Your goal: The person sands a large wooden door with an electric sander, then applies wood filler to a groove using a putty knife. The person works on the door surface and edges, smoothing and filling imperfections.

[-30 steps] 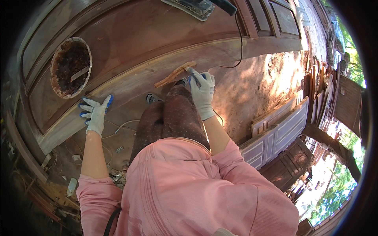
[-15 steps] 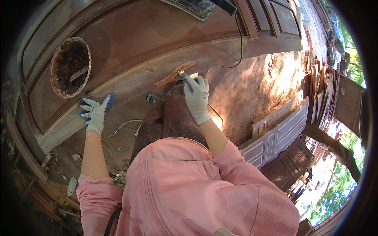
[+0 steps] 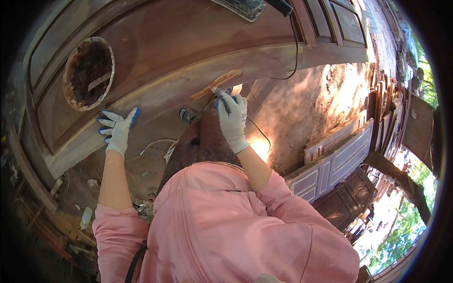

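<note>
My left hand [image 3: 118,129], in a white glove with blue fingertips, rests with fingers spread on the near edge of a large brown panelled wooden door [image 3: 188,52]. In my right gloved hand [image 3: 232,118] is a small hand tool with a grey handle and a pale metal tip [image 3: 215,89]; its exact kind is hard to make out. That tip is close to the lower side of an orange-brown patch [image 3: 216,85] on the door's edge. A round tub [image 3: 112,78] of dark brown paste stands on the door beyond my left hand, with a flat strip [image 3: 100,81] lying in it.
A dark power tool [image 3: 245,8] with a black cord [image 3: 296,52] lies on the far part of the door. Light panelled doors [image 3: 330,160] and a brown one [image 3: 347,195] lean at the right. Hoses and scraps [image 3: 146,153] litter the ground by my legs.
My right hand has shifted slightly left and nearer along the patch with the tool. The whole view has moved a little; my left hand stays on the door edge.
</note>
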`<state>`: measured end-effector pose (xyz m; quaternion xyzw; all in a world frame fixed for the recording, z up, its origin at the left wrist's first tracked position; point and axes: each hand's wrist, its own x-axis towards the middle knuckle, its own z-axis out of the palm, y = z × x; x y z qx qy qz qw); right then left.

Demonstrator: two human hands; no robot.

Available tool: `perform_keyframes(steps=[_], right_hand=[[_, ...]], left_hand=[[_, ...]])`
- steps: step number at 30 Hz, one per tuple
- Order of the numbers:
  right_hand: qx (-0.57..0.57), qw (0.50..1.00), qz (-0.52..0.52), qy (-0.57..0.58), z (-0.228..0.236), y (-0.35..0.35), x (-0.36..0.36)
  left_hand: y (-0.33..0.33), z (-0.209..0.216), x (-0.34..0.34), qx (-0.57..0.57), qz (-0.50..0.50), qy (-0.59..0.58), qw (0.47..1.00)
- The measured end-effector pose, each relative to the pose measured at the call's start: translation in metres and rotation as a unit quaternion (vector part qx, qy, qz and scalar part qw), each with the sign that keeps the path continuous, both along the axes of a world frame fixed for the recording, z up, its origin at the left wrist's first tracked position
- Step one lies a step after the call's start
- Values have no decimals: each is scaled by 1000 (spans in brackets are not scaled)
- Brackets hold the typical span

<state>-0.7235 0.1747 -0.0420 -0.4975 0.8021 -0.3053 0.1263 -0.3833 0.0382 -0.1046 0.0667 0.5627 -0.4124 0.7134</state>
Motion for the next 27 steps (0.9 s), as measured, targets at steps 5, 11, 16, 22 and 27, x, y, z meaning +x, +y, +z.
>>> perform_keyframes(steps=[5,11,16,22,27], right_hand=[[27,996,68,59,-4,4,-3],[8,998,18,56,-1,2,-2],[-36,987,119,101,0,4,-1],[24,994,64,80,-2,7,-1],[20,993,91,67,0,11,2]], left_hand=[[7,-82,37,-321,-58,396,859],[6,-17,9,-23,-13,43,999],[-8,54,-28,34,-8,35,999],[-7,52,-28,42,7,27,999],[-8,51,-29,43,-2,8,999]])
